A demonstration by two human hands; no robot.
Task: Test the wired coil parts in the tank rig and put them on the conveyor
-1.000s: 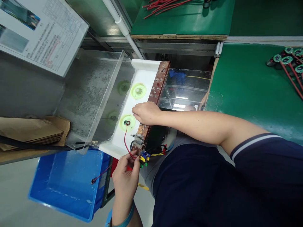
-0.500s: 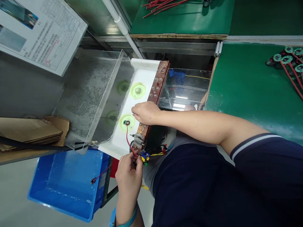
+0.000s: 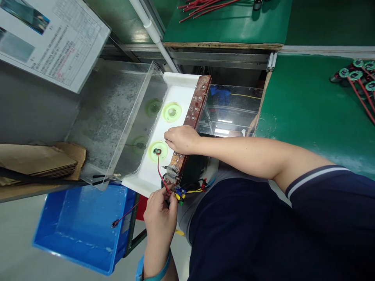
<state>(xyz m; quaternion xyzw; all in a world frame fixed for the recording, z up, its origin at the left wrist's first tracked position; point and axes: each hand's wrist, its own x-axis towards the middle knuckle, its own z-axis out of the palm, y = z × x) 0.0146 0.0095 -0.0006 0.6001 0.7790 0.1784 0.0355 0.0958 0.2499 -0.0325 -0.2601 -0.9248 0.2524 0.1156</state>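
My left hand (image 3: 161,208), with a blue band at the wrist, is closed in a pinch on the end of a red wire (image 3: 159,169). Up from there the wire runs to a small round green-and-black part (image 3: 157,151), which sits in the lower pale green ring (image 3: 154,156) on a white plate (image 3: 181,91). On the brown strip (image 3: 197,103) along that plate's edge rests my right hand (image 3: 181,139), its fingers curled beside the ring. What those fingers hold, if anything, is hidden. Blue, yellow and green connectors (image 3: 179,194) lie right beside my left fingertips.
A clear plastic shield (image 3: 131,113) stands beyond the plate. Below left is a blue bin (image 3: 79,230), with another wired part (image 3: 115,223) hanging over it. Round parts with red wires (image 3: 356,74) lie on the green bench (image 3: 307,97) at right. A printed sheet (image 3: 67,50) hangs upper left.
The view has shifted very slightly. Both hands, the red wire and the round part keep their places.
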